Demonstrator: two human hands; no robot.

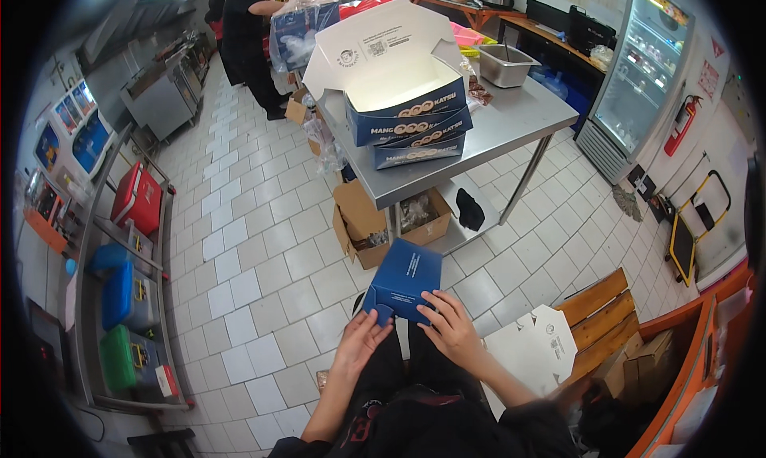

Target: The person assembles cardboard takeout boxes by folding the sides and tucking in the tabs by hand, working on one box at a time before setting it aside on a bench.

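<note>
A small blue cardboard box (405,273) is held above my lap, with small pale print on its faces. My left hand (365,340) grips its near left corner, where a rounded flap sticks out. The fingers of my right hand (450,324) press against the box's near right side, the thumb side along its edge. The underside and far faces of the box are hidden. To my right a flat, unfolded white carton (536,348) lies on a slatted wooden bench (592,305).
Ahead, a steel table (519,131) carries stacked blue boxes (419,143), the top one with its white lid raised, and a metal pan (506,64). Below is an open brown carton (371,223). Left stands a rack with bins (128,298); a person (247,43) works at the back.
</note>
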